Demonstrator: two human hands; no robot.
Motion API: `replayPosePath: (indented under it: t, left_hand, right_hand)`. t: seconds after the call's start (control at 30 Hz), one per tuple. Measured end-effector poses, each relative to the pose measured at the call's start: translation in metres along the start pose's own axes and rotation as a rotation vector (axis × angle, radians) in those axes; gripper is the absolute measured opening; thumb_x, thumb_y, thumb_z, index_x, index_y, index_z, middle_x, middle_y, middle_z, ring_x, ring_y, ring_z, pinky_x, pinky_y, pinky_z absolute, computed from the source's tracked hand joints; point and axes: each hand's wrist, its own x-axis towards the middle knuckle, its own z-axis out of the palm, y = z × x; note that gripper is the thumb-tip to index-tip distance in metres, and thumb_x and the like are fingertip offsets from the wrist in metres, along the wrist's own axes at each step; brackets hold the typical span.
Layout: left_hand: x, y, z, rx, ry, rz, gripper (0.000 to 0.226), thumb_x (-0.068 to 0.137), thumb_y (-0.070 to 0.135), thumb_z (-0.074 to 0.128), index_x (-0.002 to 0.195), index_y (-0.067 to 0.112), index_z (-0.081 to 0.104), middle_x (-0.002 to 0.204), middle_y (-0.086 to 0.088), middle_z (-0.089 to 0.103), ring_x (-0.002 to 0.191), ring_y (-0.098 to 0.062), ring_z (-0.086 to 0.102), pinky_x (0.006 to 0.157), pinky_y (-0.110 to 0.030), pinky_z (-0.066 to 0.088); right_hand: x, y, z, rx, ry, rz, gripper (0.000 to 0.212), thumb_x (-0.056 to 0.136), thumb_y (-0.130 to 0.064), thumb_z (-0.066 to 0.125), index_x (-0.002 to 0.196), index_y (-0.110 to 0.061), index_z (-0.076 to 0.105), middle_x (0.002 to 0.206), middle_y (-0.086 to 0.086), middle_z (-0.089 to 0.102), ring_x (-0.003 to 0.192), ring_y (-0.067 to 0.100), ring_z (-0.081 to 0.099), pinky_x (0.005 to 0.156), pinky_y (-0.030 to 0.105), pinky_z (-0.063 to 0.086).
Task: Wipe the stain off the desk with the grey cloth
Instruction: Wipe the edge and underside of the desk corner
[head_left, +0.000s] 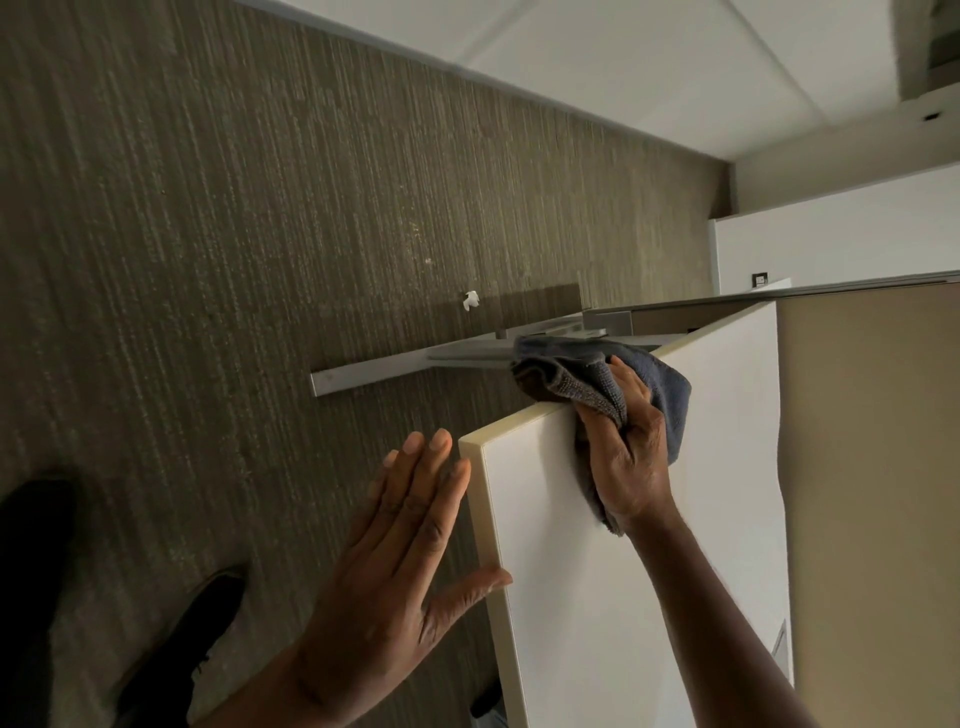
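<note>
Striped brown carpet (234, 208) surrounds a white desk (597, 597) at 5 o'clock. Right hand (631, 452) grips the bunched grey cloth (582, 371) on the desk's far corner. Left hand (400, 545), fingers spread flat, thumb touching the desk's edge, holds nothing.

Floor is olive-brown carpet (249, 218) with a fine streaked weave, one small white scrap (470, 300) lying on it. Grey metal furniture foot (395, 368) rests flat on the carpet, tan partition panel (872, 467) on the right. White wall (649, 57) runs along the far edge, light dim and even.
</note>
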Motion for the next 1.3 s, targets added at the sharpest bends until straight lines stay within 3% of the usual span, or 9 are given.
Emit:
replayPosePath:
  t: [0.3, 0.67, 0.77, 0.9, 0.97, 1.07, 1.13, 1.23, 1.3]
  left_hand:
    - [0.003, 0.0, -0.001, -0.01, -0.006, 0.015, 0.088, 0.094, 0.059, 0.06, 0.152, 0.002, 0.027, 0.162, -0.018, 0.029, 0.156, -0.031, 0.023, 0.122, -0.049, 0.032]
    - [0.002, 0.002, -0.002, -0.012, -0.021, 0.004, 0.088, 0.095, 0.061, 0.057, 0.155, 0.004, 0.029, 0.165, -0.017, 0.03, 0.157, -0.03, 0.022, 0.124, -0.047, 0.03]
    - [0.003, 0.005, -0.005, -0.008, -0.04, 0.005, 0.089, 0.094, 0.061, 0.058, 0.156, 0.003, 0.029, 0.166, -0.017, 0.029, 0.157, -0.031, 0.022, 0.125, -0.047, 0.028]
    - [0.003, 0.007, -0.008, -0.019, -0.061, -0.005, 0.09, 0.093, 0.059, 0.061, 0.155, 0.001, 0.032, 0.168, -0.015, 0.025, 0.157, -0.031, 0.021, 0.128, -0.042, 0.021]
    - [0.004, 0.01, -0.01, -0.021, -0.058, -0.017, 0.089, 0.093, 0.057, 0.061, 0.154, -0.001, 0.034, 0.168, -0.016, 0.026, 0.157, -0.031, 0.021, 0.128, -0.041, 0.021]
    - [0.008, 0.016, -0.014, -0.013, -0.047, -0.02, 0.088, 0.091, 0.056, 0.062, 0.152, -0.002, 0.038, 0.165, -0.017, 0.031, 0.157, -0.03, 0.022, 0.127, -0.043, 0.023]
    - [0.011, 0.021, -0.016, -0.024, -0.046, -0.021, 0.087, 0.091, 0.055, 0.062, 0.151, -0.003, 0.039, 0.165, -0.017, 0.032, 0.157, -0.029, 0.022, 0.125, -0.045, 0.026]
    - [0.016, 0.023, -0.021, -0.04, -0.031, -0.03, 0.083, 0.093, 0.051, 0.06, 0.152, -0.003, 0.038, 0.165, -0.017, 0.031, 0.158, -0.028, 0.02, 0.127, -0.042, 0.023]
    - [0.02, 0.023, -0.026, -0.043, -0.015, -0.033, 0.08, 0.094, 0.048, 0.059, 0.153, -0.002, 0.037, 0.166, -0.016, 0.03, 0.158, -0.029, 0.02, 0.129, -0.037, 0.019]
  right_hand:
    - [0.018, 0.029, -0.015, -0.056, 0.087, 0.118, 0.025, 0.099, -0.047, 0.041, 0.102, -0.062, 0.061, 0.099, -0.017, 0.063, 0.099, 0.013, 0.06, 0.097, 0.06, 0.045]
    - [0.041, 0.061, -0.035, -0.062, 0.135, 0.377, 0.027, 0.095, -0.05, 0.043, 0.086, -0.064, 0.064, 0.09, -0.027, 0.067, 0.096, 0.003, 0.062, 0.097, 0.041, 0.052]
    - [0.041, 0.059, -0.035, -0.032, 0.158, 0.411, 0.028, 0.097, -0.044, 0.044, 0.087, -0.054, 0.068, 0.088, -0.026, 0.068, 0.094, 0.0, 0.062, 0.09, 0.03, 0.048]
    - [0.037, 0.047, -0.027, 0.014, 0.169, 0.433, 0.037, 0.098, -0.043, 0.042, 0.111, -0.027, 0.073, 0.102, -0.007, 0.07, 0.101, 0.01, 0.063, 0.089, 0.028, 0.045]
    - [0.027, 0.029, -0.023, 0.095, 0.172, 0.446, 0.035, 0.097, -0.047, 0.042, 0.113, -0.037, 0.072, 0.097, -0.015, 0.069, 0.097, -0.003, 0.06, 0.086, 0.02, 0.043]
    - [0.013, -0.001, -0.017, 0.222, 0.19, 0.497, 0.029, 0.093, -0.051, 0.044, 0.089, -0.073, 0.062, 0.084, -0.031, 0.067, 0.09, -0.013, 0.059, 0.078, 0.008, 0.04]
    - [0.004, -0.015, -0.013, 0.292, 0.174, 0.507, 0.031, 0.092, -0.052, 0.044, 0.086, -0.079, 0.056, 0.082, -0.04, 0.066, 0.089, -0.02, 0.057, 0.075, 0.004, 0.043]
    - [-0.012, -0.03, -0.003, 0.428, 0.13, 0.562, 0.016, 0.086, -0.061, 0.049, 0.092, -0.065, 0.064, 0.086, -0.033, 0.069, 0.092, -0.013, 0.061, 0.079, 0.007, 0.043]
    - [-0.021, -0.039, 0.003, 0.512, 0.096, 0.588, 0.025, 0.084, -0.064, 0.051, 0.099, -0.051, 0.065, 0.091, -0.022, 0.071, 0.094, -0.002, 0.064, 0.084, 0.013, 0.044]
